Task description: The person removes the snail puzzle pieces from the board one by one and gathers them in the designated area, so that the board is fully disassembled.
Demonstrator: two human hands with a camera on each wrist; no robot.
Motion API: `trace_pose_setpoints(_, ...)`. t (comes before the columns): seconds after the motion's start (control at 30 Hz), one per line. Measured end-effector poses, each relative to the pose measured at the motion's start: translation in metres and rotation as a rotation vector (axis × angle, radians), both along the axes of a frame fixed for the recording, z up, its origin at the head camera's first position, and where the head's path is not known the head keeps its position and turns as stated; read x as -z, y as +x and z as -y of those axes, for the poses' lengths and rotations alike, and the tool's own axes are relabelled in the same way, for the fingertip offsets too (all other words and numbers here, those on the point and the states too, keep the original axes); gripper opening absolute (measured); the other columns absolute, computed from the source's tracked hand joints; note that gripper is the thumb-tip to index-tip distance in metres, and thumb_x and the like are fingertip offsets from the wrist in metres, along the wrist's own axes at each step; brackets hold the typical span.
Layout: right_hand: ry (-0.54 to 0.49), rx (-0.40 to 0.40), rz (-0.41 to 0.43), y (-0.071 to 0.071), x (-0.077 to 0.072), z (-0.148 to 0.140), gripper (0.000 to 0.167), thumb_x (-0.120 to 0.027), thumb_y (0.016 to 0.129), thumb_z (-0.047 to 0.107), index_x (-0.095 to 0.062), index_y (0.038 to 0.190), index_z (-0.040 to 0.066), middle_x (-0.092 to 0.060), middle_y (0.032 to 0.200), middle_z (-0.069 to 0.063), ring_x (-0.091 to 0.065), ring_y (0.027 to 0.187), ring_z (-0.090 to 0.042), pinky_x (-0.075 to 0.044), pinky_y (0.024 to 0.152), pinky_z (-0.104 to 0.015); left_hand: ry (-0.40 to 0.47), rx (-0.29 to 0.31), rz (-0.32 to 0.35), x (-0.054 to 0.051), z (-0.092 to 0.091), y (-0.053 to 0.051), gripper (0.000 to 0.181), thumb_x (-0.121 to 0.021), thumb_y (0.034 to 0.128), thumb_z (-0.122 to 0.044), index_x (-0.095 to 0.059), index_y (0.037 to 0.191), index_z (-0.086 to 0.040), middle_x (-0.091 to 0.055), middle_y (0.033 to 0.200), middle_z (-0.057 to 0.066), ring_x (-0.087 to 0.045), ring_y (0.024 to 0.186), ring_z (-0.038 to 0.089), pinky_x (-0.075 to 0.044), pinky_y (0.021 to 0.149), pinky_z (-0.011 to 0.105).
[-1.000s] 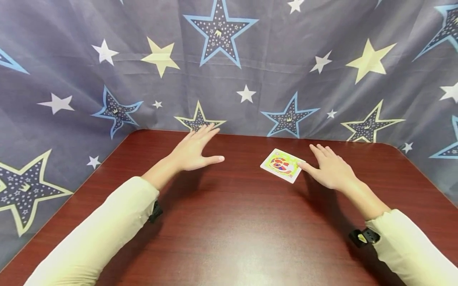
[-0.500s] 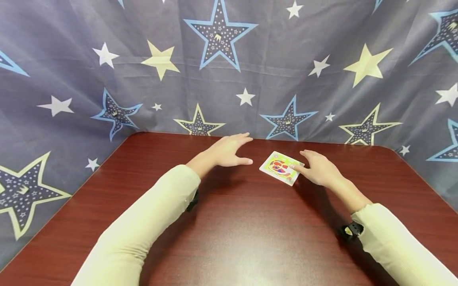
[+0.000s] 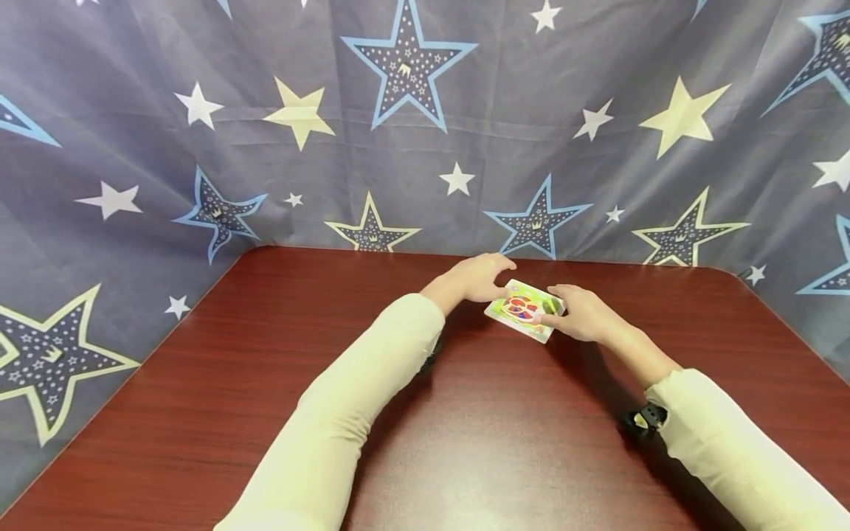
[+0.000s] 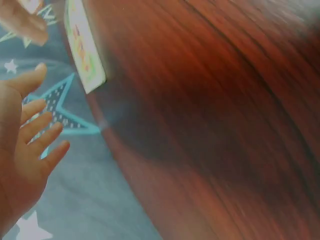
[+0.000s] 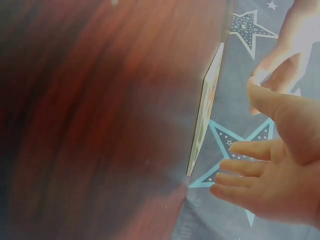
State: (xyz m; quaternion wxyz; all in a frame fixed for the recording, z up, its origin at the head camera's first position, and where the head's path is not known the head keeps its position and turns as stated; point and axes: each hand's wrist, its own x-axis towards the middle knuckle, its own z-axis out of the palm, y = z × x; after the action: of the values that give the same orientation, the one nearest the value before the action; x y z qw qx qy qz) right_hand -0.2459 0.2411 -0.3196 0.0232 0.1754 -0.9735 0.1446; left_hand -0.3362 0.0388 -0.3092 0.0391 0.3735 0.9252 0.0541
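A flat square card or board [image 3: 521, 308], white-edged with a green, red and blue picture, lies on the table. At its left corner is my left hand [image 3: 477, 277], thumb over the edge and fingers spread beyond; contact cannot be told. My right hand [image 3: 581, 314] hovers at the right side, its thumb above the picture. In the left wrist view the left hand [image 4: 30, 145] has spread fingers, apart from the board [image 4: 84, 47]. The right wrist view shows the right hand [image 5: 280, 160] with straight fingers beside the board's thin edge [image 5: 204, 112].
The dark red wooden table [image 3: 199, 354] reaches back to a grey curtain [image 3: 279, 169] printed with stars, which hangs along its rear and left edges. A dark strap [image 3: 649, 419] is on the right wrist, by the pale sleeve.
My left hand has moved right across the table to the board's left corner. My right hand has shifted slightly left, its thumb farther over the picture. The board has stayed nearly in place.
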Motion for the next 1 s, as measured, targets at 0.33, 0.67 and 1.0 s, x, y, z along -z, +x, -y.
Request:
trace_pose_setpoints(0.33,0.023,-0.051,-0.012,-0.006,0.003,-0.003,0.059,-0.069,0.086,0.027,-0.053,0.124,-0.015,-0.06,0.122,-0.032,-0.059,0.107,-0.041,-0.046,0.096,-0.053,-0.059,0.012,0.054,0.007,-0.017,-0.005,0.051,-0.057,0.0931,-0.033,-0.048,0.14,-0.017,-0.044,0.15,0.0,-0.039,0.14,0.015,-0.034,0.114,0.029)
trace_pose_setpoints(0.67,0.036,-0.132,0.052,-0.012,0.005,-0.001,0.052,-0.074,0.082,0.019,-0.057,0.122,-0.01,-0.067,0.11,-0.024,-0.067,0.082,-0.023,-0.052,0.081,-0.044,-0.135,0.046,0.061,0.005,-0.008,0.005,0.05,-0.059,0.0921,-0.029,-0.05,0.14,-0.019,-0.045,0.15,-0.001,-0.04,0.14,0.018,-0.034,0.115,0.033)
trace_pose_setpoints(1.0,0.064,-0.163,0.046,-0.013,0.009,0.001,0.041,-0.075,0.081,0.014,-0.064,0.115,-0.006,-0.069,0.107,-0.02,-0.068,0.08,-0.023,-0.053,0.074,-0.037,-0.202,0.059,0.05,0.011,-0.005,0.014,0.042,-0.058,0.094,-0.025,-0.054,0.136,-0.022,-0.056,0.139,0.001,-0.051,0.13,0.021,-0.042,0.108,0.037)
